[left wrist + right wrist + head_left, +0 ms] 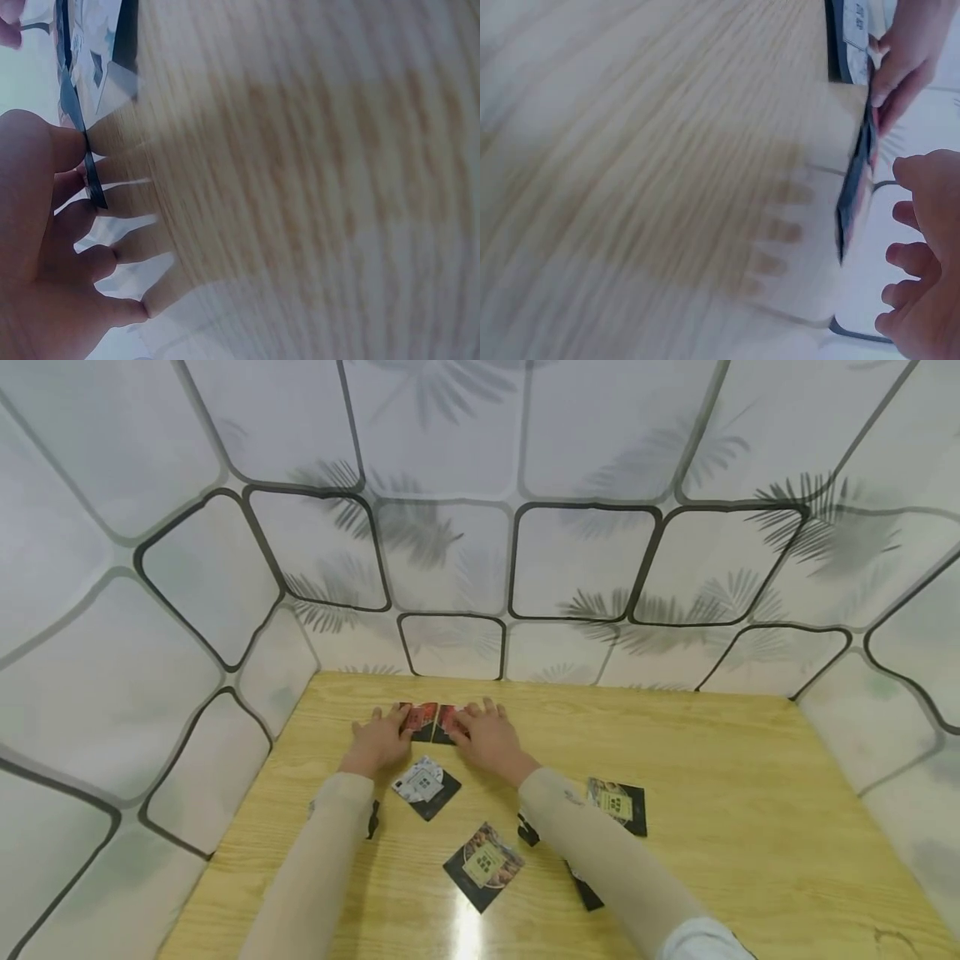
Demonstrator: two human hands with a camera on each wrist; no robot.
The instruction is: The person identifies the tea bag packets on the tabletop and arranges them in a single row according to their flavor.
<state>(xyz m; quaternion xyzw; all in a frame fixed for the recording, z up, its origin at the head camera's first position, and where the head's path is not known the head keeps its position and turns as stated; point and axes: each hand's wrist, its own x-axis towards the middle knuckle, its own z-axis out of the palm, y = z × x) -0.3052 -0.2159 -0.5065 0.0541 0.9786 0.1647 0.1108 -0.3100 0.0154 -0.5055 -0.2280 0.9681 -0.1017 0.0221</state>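
Observation:
Two thin, flat, square red-and-black packets lie side by side near the back of the table, a left packet (418,720) and a right packet (444,727). Fingers of my left hand (380,739) touch the left packet at its outer edge. In the left wrist view, that left hand (45,247) has its fingertips spread along the tabletop beside the dark edge. My right hand (487,739) is over the outer side of the right packet. From the right wrist view, the right hand (930,247) shows spaced, loosely bent fingers, a little apart from the packet edge (847,206).
Nearer to me lie a white-and-black square packet (423,785), a brown-and-black one (483,866) and another (618,806) at right. My sleeves partly cover several others, such as a dark one (587,889). Patterned walls (450,647) enclose the wooden table (735,827) at the back and sides.

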